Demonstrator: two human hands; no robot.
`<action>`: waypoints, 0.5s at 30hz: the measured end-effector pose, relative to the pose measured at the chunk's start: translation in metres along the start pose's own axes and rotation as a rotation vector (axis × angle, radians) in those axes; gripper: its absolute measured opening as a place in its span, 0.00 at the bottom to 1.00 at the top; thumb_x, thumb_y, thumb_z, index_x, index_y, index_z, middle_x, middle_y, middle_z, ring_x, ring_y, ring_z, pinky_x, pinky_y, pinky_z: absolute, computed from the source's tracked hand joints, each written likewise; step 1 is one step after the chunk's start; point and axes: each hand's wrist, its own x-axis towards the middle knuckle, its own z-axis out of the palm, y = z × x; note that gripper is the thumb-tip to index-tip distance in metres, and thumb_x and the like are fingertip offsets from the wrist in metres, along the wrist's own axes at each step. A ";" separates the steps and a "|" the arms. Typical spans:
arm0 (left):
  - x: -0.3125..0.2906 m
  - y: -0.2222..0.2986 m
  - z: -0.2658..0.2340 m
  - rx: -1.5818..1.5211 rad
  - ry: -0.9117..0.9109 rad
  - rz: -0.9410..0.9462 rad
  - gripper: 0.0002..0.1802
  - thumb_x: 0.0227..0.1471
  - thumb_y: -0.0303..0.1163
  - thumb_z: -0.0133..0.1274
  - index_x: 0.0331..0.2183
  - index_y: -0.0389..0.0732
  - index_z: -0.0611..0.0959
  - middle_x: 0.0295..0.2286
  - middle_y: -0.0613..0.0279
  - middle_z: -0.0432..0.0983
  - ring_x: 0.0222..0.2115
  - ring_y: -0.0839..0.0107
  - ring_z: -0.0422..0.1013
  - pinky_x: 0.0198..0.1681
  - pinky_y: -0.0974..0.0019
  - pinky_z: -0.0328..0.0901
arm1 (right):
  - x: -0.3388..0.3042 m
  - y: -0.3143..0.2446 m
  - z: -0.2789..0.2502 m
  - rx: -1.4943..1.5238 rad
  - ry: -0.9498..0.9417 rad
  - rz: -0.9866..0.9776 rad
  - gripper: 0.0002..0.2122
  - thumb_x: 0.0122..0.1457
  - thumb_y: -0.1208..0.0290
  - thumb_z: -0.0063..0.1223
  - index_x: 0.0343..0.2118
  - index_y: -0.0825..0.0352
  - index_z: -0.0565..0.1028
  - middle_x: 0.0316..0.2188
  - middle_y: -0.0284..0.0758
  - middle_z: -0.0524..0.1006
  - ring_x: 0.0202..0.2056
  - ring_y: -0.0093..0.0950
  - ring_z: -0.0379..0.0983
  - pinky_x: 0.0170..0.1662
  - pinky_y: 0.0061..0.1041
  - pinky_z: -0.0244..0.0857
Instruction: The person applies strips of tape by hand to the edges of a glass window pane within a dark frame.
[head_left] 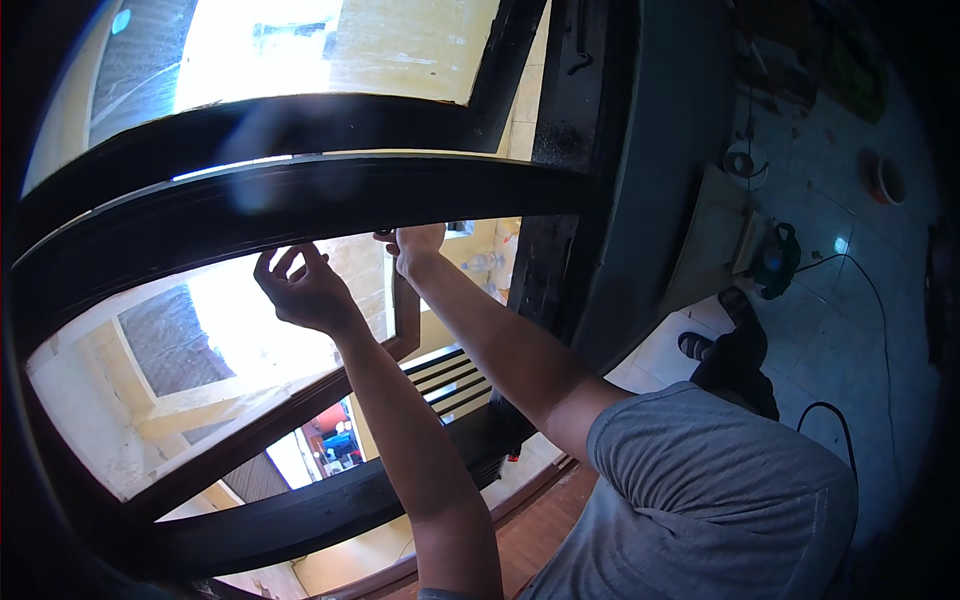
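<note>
Both hands up at the dark window frame [330, 195] crossbar, left hand [300, 290] fingers loosely curled & holding nothing, right hand [415, 245] pinching smth tiny under it, looks mid-job imo.

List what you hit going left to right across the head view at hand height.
window glass → left hand → right hand → dark window frame post → green power tool on the floor
</note>
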 end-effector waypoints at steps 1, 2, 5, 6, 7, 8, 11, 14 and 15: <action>0.000 0.000 0.000 -0.002 0.001 0.012 0.24 0.55 0.33 0.71 0.50 0.39 0.78 0.35 0.56 0.88 0.27 0.62 0.86 0.30 0.70 0.79 | 0.000 -0.001 -0.001 -0.066 -0.017 -0.038 0.23 0.72 0.44 0.46 0.53 0.62 0.73 0.39 0.33 0.83 0.22 0.32 0.82 0.22 0.24 0.68; 0.000 0.001 0.001 -0.004 0.004 0.016 0.24 0.55 0.33 0.71 0.50 0.39 0.78 0.35 0.56 0.88 0.27 0.62 0.86 0.30 0.70 0.79 | 0.001 -0.002 0.000 -0.064 -0.021 -0.040 0.23 0.72 0.44 0.46 0.53 0.62 0.73 0.39 0.33 0.83 0.22 0.32 0.82 0.22 0.24 0.68; 0.000 0.001 0.001 0.010 0.011 0.041 0.23 0.56 0.31 0.70 0.50 0.39 0.78 0.35 0.56 0.88 0.27 0.62 0.86 0.30 0.70 0.80 | 0.002 -0.003 0.001 -0.107 -0.027 -0.080 0.23 0.72 0.44 0.45 0.55 0.61 0.71 0.41 0.34 0.82 0.23 0.33 0.83 0.22 0.24 0.68; -0.001 0.001 0.002 0.009 0.009 0.036 0.23 0.56 0.31 0.70 0.50 0.39 0.78 0.35 0.56 0.87 0.27 0.62 0.86 0.29 0.70 0.80 | 0.002 -0.003 0.001 -0.113 -0.022 -0.062 0.23 0.72 0.44 0.45 0.56 0.61 0.70 0.41 0.34 0.82 0.23 0.33 0.83 0.22 0.24 0.68; -0.001 0.000 0.002 0.008 0.008 0.030 0.23 0.56 0.31 0.70 0.50 0.39 0.78 0.35 0.56 0.87 0.27 0.63 0.86 0.29 0.70 0.80 | 0.003 -0.003 0.000 -0.120 -0.017 -0.044 0.23 0.72 0.44 0.46 0.56 0.60 0.70 0.41 0.34 0.81 0.24 0.33 0.83 0.22 0.24 0.68; -0.002 -0.001 0.002 0.007 0.011 0.032 0.23 0.56 0.31 0.70 0.50 0.39 0.78 0.35 0.56 0.87 0.27 0.63 0.86 0.29 0.70 0.80 | 0.003 -0.003 0.000 -0.119 -0.019 -0.044 0.23 0.72 0.44 0.46 0.56 0.60 0.70 0.41 0.34 0.81 0.24 0.33 0.83 0.22 0.24 0.68; -0.002 -0.004 0.002 0.000 0.020 0.066 0.22 0.57 0.30 0.68 0.50 0.39 0.78 0.35 0.57 0.87 0.27 0.63 0.85 0.28 0.70 0.79 | 0.004 -0.003 0.000 -0.104 -0.018 -0.028 0.22 0.72 0.45 0.47 0.55 0.60 0.70 0.40 0.33 0.81 0.24 0.34 0.83 0.21 0.23 0.67; -0.004 -0.007 0.002 -0.028 0.025 0.105 0.18 0.58 0.30 0.68 0.48 0.39 0.82 0.34 0.57 0.87 0.25 0.65 0.85 0.27 0.71 0.78 | 0.003 -0.004 -0.003 -0.054 -0.043 -0.021 0.20 0.72 0.47 0.49 0.54 0.60 0.71 0.39 0.33 0.81 0.24 0.34 0.83 0.21 0.22 0.66; -0.006 -0.010 0.000 -0.028 0.017 0.130 0.15 0.59 0.30 0.67 0.46 0.38 0.84 0.34 0.58 0.87 0.25 0.66 0.84 0.27 0.71 0.78 | 0.000 -0.003 -0.003 -0.038 -0.044 -0.016 0.19 0.72 0.48 0.49 0.52 0.60 0.72 0.39 0.33 0.81 0.24 0.33 0.82 0.20 0.22 0.65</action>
